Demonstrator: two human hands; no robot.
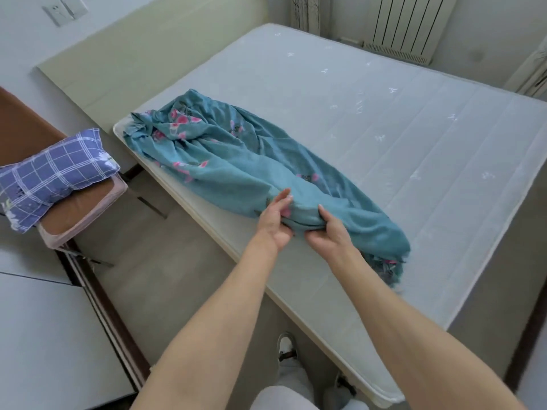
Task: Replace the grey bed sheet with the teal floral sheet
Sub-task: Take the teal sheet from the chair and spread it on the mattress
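- Two hands are working at the near edge of the teal floral sheet (236, 161), close together and almost touching each other.
- The right hand (327, 232) is gripping the sheet: its thumb is lying on top of a fold and its fingers are curling under the cloth, pinching a ridge of fabric.
- The left hand (273, 218) is resting against the same fold with its fingers held straight and slightly spread, palm turned toward the right hand; whether the thumb is catching any cloth cannot be told.
- Both forearms are reaching forward from the bottom of the view, bare to beyond the elbow.
- The teal floral sheet is lying bunched in a long, crumpled heap along the near side of the mattress (399, 119), running from the corner by the headboard (124, 54) down toward the person. Pink flower prints are showing in its folds.
- The mattress is lying bare, its pale quilted surface showing stitched lines and small printed marks.
- A blue checked pillow (50, 176) is lying on a brown cushioned seat (74, 214) to the left of the bed, well apart from the sheet.
- A white radiator (405, 25) is standing against the far wall beyond the mattress.
- A wall socket plate (65, 8) is sitting above the headboard at upper left.
- The person's light trousers and one shoe (285, 346) are showing at the bottom, on the floor just beside the bed.
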